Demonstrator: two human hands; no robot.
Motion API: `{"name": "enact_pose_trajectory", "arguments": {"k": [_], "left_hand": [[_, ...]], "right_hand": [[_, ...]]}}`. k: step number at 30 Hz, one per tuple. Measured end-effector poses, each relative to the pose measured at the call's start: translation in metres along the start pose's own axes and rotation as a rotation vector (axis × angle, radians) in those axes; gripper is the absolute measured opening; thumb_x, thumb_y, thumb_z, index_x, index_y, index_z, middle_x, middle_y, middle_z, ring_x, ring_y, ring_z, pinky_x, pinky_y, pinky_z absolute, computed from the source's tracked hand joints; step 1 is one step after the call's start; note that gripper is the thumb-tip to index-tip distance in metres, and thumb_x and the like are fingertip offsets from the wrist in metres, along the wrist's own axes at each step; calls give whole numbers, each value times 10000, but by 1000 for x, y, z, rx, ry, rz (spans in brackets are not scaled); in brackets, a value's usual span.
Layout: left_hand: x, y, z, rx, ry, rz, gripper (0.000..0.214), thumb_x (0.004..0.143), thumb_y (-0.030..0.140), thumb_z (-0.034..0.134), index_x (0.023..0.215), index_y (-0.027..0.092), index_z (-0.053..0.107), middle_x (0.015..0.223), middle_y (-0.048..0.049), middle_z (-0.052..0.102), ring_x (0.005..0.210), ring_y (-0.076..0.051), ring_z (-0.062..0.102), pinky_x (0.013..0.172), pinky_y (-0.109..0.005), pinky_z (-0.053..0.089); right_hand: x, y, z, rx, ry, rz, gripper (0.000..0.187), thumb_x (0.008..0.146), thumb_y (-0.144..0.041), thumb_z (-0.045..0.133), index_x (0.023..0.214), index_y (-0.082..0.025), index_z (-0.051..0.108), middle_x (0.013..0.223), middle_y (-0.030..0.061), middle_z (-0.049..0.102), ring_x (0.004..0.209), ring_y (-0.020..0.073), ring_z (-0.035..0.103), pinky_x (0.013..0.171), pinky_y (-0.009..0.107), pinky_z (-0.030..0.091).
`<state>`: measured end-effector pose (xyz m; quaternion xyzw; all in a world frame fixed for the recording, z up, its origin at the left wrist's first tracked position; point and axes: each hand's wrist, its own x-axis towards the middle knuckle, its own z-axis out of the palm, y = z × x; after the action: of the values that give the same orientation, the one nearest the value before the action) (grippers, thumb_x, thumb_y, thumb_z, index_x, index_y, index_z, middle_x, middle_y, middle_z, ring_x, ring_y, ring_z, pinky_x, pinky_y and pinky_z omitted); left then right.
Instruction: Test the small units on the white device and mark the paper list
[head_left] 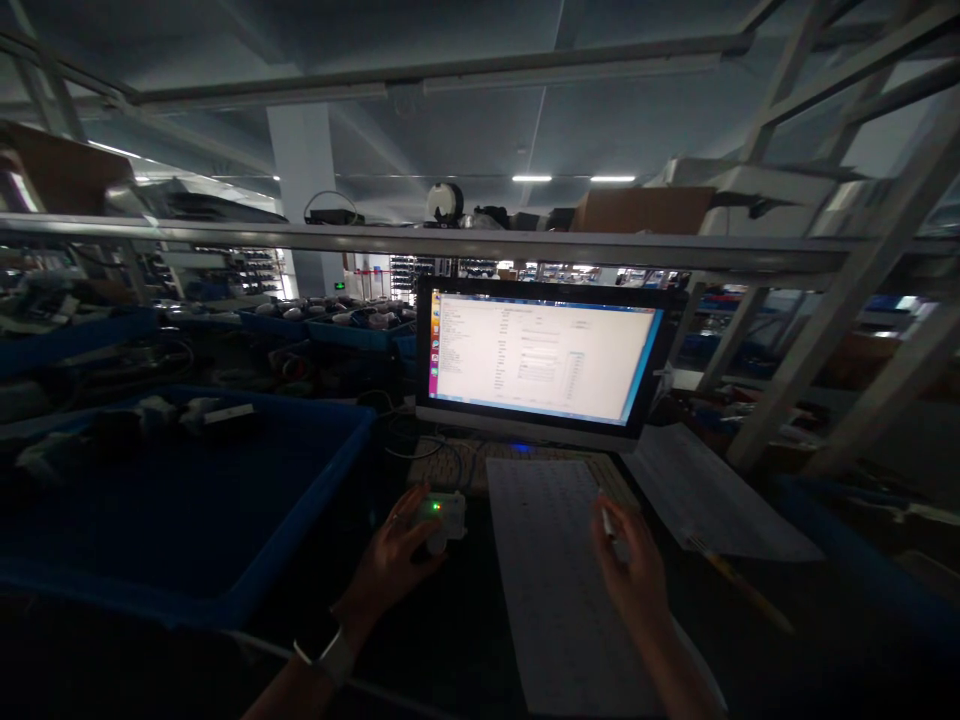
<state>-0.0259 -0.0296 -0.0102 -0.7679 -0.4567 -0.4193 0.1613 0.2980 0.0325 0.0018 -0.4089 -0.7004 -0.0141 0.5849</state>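
Left hand clamped on pale device by one side, presumably leaving green lights visible; right hand closed around white pen-like object, over paper sheet.

Pale device with green lights, white sheet, blue tray

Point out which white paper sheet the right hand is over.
The long white paper sheet overlapping the pale rectangular keyboard, with the right hand over it; the other white sheet lies farther right.

Screen text blurred; keyboard partly under paper.
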Motion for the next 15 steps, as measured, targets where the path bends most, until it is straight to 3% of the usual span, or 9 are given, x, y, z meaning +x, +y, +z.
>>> {"name": "enact_pose_trajectory", "arguments": {"k": [4,8,15], "left_hand": [[1,1,-1,-6,-4,-9,323,714,191,684,1023,220,592,1380,-100,436,1257,-282,436,921,-434,510],[2,1,-2,-3,-9,-4,330,708,188,690,1021,206,587,1369,-121,442,1253,-286,438,916,-436,513],[2,3,-3,4,-26,-23,347,702,190,695,1031,224,588,1372,-104,443,1246,-285,447,911,-447,515]], "right_hand": [[-1,-5,-4,53,-37,-1,186,900,-303,447,958,-218,602,926,70,627,834,188,632,687,320,536],[-1,-6,-3,50,-54,59,173,888,-318,478,956,-213,596,874,60,642,726,163,645,541,243,527],[3,-6,-1,-37,46,-17,202,861,-360,514,955,-211,614,914,70,674,829,197,651,694,315,547]]}}
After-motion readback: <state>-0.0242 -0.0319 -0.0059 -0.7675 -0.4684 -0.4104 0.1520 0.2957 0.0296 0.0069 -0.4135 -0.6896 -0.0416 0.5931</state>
